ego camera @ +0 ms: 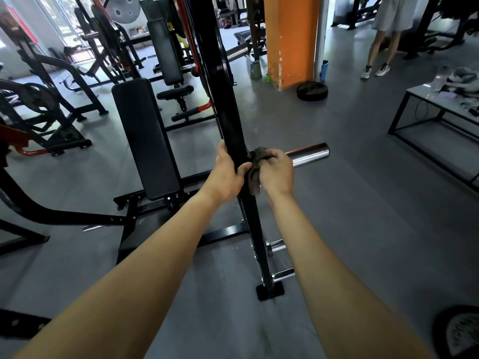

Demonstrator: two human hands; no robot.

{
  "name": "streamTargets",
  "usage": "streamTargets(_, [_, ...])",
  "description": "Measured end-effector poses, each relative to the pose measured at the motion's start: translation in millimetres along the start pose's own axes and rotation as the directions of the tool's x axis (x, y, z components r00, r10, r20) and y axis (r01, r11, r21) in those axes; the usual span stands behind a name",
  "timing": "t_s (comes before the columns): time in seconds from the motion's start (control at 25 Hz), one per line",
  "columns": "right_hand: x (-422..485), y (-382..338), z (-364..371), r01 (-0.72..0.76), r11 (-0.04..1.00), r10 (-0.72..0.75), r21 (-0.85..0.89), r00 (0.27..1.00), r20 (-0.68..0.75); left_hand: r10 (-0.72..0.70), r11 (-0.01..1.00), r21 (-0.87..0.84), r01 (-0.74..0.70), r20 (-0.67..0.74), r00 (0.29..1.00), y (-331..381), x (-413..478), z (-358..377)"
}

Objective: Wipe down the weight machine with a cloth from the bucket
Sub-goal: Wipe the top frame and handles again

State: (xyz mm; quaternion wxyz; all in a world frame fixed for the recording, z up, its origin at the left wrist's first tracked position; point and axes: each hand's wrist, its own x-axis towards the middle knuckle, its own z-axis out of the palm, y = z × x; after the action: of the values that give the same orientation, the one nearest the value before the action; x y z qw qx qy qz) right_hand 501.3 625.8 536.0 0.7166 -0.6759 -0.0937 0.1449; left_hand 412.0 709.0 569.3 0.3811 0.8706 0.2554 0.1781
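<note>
Both hands are up on the weight machine (223,233). The left hand (230,172) is gripping its black upright post (233,125), fingers wrapping the left edge and thumb hooking across the near face. The right hand (276,172) is clutching the cloth (255,169), which is dark grey-brown and bunched, and is pressing it in where the chrome peg (309,154) meets the post. The cloth is sitting between the two hands and touching the post, with a tail hanging down just under the left thumb. The rest of the peg is sticking out bare to the right of the right hand.

Both forearms are coming in from the bottom edge, one on each side of the post.

Lower on the same post, two short chrome pegs (276,246) are poking out to the right, near the foot plate (269,291). Left of the post, a black padded bench (145,136) is sitting inclined on the black frame.

An orange pillar (290,40) is standing behind, with a weight plate (312,90) lying flat on the grey floor (350,203) at its base. A second plate (458,330) is showing partly at the bottom right corner. At right, a low black-framed counter (417,92) is carrying clutter too blurred to identify. A person in pale shorts and trainers (383,35) is standing at top right. More machines (51,99) are filling the left side.
</note>
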Motion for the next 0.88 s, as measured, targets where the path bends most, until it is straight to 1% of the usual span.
streamTargets(0.16, [-13.5,6.6,-12.9,0.02,0.997,-0.017,-0.081,0.999,0.04,0.017,1.0,-0.001,-0.017,0.003,1.0,-1.2,-1.9,-0.1])
streamTargets(0.28, [3.3,0.6,-10.2,0.001,0.999,0.001,-0.051,0.999,0.037,0.01,1.0,-0.011,-0.01,0.014,1.0,-3.5,-3.1,1.5])
streamTargets(0.36, [-7.0,3.9,-10.5,0.022,0.999,-0.022,-0.027,1.0,0.009,0.011,0.999,-0.03,-0.011,0.009,1.0,-5.1,-5.0,3.3])
streamTargets(0.44, [-27.6,21.9,-18.0,0.015,0.999,-0.014,0.038,1.0,-0.019,0.007,0.999,-0.039,-0.007,-0.002,1.0,-9.0,-6.1,6.7])
streamTargets(0.52, [-46.0,48.1,-28.3,-0.075,0.995,0.077,0.069,0.997,-0.024,-0.001,0.999,-0.052,0.0,-0.007,1.0,-12.7,-8.0,10.5])
streamTargets(0.56, [-50.5,59.4,-31.9,-0.144,0.985,0.148,0.093,0.988,-0.034,-0.002,0.998,-0.065,0.002,-0.003,1.0,-13.4,-9.1,11.6])
streamTargets(0.6, [-50.9,65.8,-33.5,-0.225,0.961,0.235,0.163,0.971,-0.05,0.006,0.997,-0.076,-0.005,0.006,1.0,-12.1,-10.8,11.9])
streamTargets(0.64, [-47.8,68.7,-32.6,-0.294,0.915,0.321,0.275,0.946,-0.057,0.02,0.996,-0.083,-0.019,0.01,1.0,-12.2,-11.3,12.8])
streamTargets(0.72, [-35.8,69.5,-24.5,-0.367,0.773,0.429,0.517,0.903,-0.001,0.037,0.996,-0.085,-0.036,0.006,0.999,-12.5,-10.6,13.7])
streamTargets(0.76, [-29.2,68.2,-19.5,-0.382,0.716,0.441,0.584,0.896,0.045,0.042,0.996,-0.08,-0.041,0.003,0.999,-12.7,-10.2,13.7])
streamTargets(0.8, [-22.3,68.3,-14.9,-0.395,0.7,0.43,0.595,0.898,0.091,0.053,0.996,-0.07,-0.052,0.0,0.999,-13.1,-9.5,13.6])
streamTargets(0.84, [-15.9,71.0,-10.4,-0.398,0.716,0.407,0.574,0.905,0.12,0.059,0.996,-0.064,-0.059,0.0,0.998,-13.5,-8.6,13.8])
streamTargets(0.88, [-12.7,73.2,-7.2,-0.391,0.752,0.384,0.53,0.914,0.129,0.055,0.997,-0.059,-0.055,0.0,0.998,-13.5,-8.0,14.2])
